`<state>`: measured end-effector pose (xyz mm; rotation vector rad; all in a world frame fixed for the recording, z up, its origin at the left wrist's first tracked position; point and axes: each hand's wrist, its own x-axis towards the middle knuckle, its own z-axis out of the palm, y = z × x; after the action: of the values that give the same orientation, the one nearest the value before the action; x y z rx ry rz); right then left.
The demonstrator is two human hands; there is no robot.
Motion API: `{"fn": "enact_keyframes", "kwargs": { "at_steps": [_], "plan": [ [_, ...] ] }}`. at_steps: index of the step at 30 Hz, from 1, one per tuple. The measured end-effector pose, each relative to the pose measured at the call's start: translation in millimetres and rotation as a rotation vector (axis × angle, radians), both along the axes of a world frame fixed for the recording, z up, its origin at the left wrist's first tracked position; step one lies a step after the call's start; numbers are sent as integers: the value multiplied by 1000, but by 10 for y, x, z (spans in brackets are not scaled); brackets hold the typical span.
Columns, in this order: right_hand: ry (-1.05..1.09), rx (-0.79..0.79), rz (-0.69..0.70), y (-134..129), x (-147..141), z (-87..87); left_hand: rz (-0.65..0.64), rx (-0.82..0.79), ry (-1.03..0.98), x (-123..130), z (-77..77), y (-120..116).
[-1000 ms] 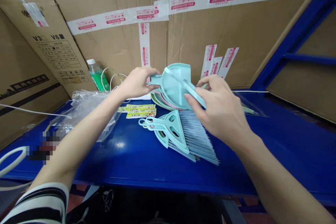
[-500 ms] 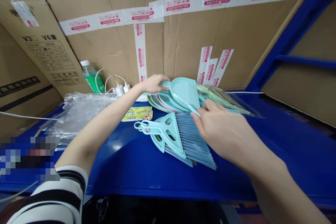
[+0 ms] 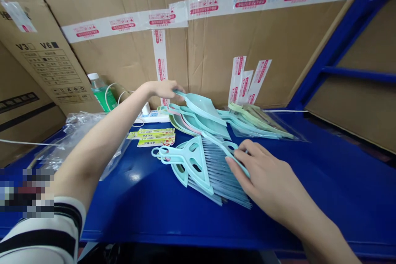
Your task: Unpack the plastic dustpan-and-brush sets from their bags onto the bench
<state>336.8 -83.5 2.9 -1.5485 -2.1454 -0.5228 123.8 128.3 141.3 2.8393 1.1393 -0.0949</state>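
My left hand (image 3: 167, 89) pinches the handle tip of a mint plastic dustpan (image 3: 201, 106), which lies tilted on a stack of pastel dustpans (image 3: 185, 126). My right hand (image 3: 262, 181) is low over the blue shelf, with thumb and fingers around a slim mint plastic handle (image 3: 218, 146). That handle lies across the grey-blue bristles of small brooms (image 3: 221, 175). Left of the bristles, a mint dustpan with oval cut-outs (image 3: 192, 161) rests on the pile. The hidden end of the slim handle lies under my right hand.
Pale green and mint pieces lie in clear plastic (image 3: 260, 126) at the right. Yellow-green labels (image 3: 154, 138), a crumpled plastic bag (image 3: 83, 130), a power strip (image 3: 151, 116) and a green bottle (image 3: 100, 93) stand further left. Taped cardboard backs the blue shelf (image 3: 123, 210).
My right hand has dropped from the raised dustpan to the brooms on the shelf. My left hand has moved left and lowered the dustpan onto the stack, and the view has shifted slightly.
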Motion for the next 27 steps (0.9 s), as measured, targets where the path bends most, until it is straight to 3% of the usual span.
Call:
{"fn": "enact_keyframes", "kwargs": {
  "at_steps": [8,14,18,21,23,25,27],
  "plan": [
    [38,-68,0,-14,-46,14,8,59,126,-33,199,90],
    [125,-199,84,-56,-52,62,12,79,155,-4,153,76],
    [232,-273,136,-18,58,215,34,85,158,59,142,18],
    [249,-249,90,192,269,389,33,79,162,63,144,-4],
    [156,-237,-18,423,427,485,27,89,162,49,137,-2],
    [43,-263,-139,681,556,521,28,111,164,33,125,7],
    [-30,-242,-173,907,635,475,26,127,169,20,112,17]
  ]
}}
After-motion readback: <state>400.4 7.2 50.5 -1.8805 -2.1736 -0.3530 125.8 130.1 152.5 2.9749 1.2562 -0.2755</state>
